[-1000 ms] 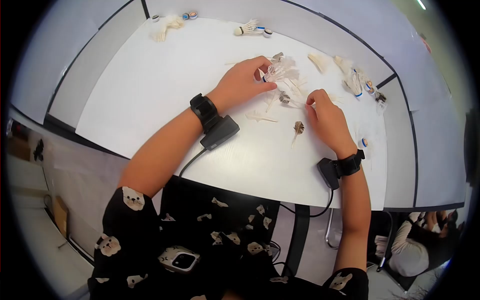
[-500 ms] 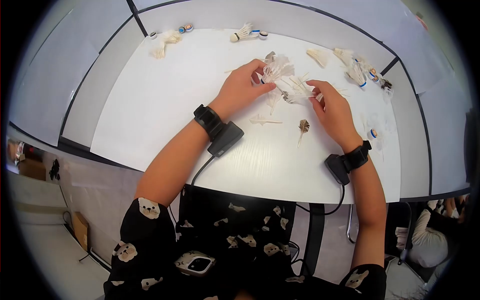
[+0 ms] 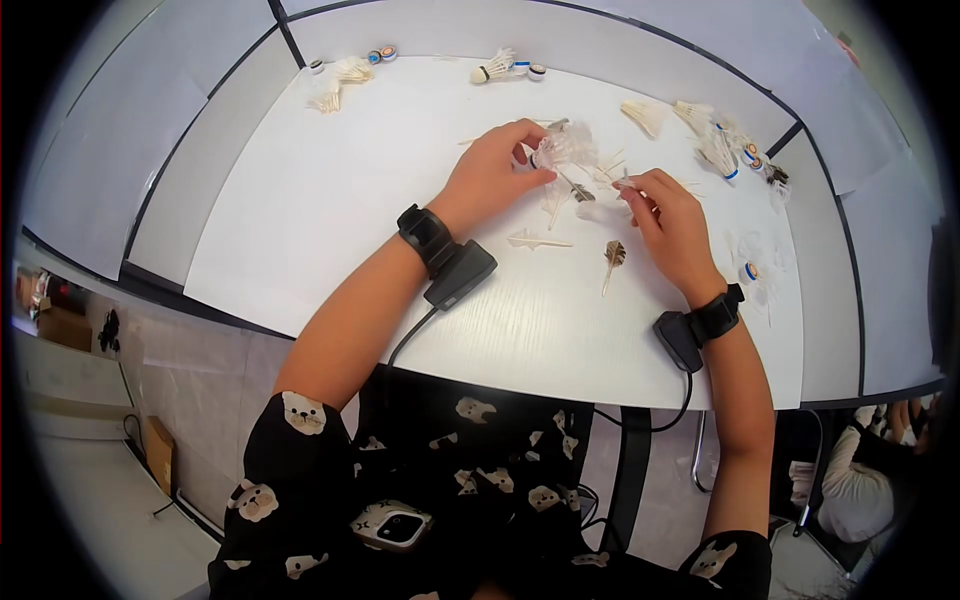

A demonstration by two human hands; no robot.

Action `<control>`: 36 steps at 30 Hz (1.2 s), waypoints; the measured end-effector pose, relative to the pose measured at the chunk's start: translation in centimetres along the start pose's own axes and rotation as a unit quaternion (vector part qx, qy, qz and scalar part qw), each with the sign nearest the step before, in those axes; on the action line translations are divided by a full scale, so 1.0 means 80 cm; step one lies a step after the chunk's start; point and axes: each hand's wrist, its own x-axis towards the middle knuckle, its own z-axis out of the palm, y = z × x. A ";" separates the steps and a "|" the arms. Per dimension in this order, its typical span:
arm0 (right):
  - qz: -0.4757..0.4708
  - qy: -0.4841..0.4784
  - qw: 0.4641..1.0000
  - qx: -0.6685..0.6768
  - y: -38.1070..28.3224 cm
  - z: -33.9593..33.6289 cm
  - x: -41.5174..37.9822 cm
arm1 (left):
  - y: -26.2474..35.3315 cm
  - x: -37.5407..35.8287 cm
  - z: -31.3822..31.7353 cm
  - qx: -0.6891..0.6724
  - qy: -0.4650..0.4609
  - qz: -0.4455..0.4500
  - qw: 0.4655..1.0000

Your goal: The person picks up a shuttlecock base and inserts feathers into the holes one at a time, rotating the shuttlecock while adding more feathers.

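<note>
My left hand [image 3: 492, 172] is closed around the base end of a shuttlecock [image 3: 568, 148], whose white and greyish feathers fan out to the right. To its right, my right hand [image 3: 668, 218] pinches a pale feather [image 3: 602, 210], which is smeared by motion. Between the two hands lie a dark-tipped feather [image 3: 581, 192] and several thin pale quills [image 3: 612, 168]. Nearer my body, a white feather [image 3: 538, 240] and a brown-striped feather [image 3: 614, 256] rest on the white table [image 3: 480, 320].
Along the back edge are a shuttlecock with caps [image 3: 495, 70], feather bundles [image 3: 350, 72] and round caps [image 3: 382, 54]. More shuttlecocks [image 3: 718, 152] and a cap [image 3: 748, 271] stand at right. Panels [image 3: 235, 125] wall the table. A phone [image 3: 392, 526] lies on my lap.
My right hand has drawn closer together at the fingertips, and the feather there has shifted. The shuttlecock in my left hand has turned slightly. The whole view has shifted a little.
</note>
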 end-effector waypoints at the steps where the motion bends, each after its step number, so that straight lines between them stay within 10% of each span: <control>1: 0.005 -0.002 1.000 0.005 0.001 0.000 0.000 | -0.002 0.000 0.000 0.005 -0.003 0.007 1.000; 36: 0.009 -0.123 0.991 0.060 -0.014 0.009 0.001 | -0.003 0.000 0.003 0.017 -0.025 0.046 0.998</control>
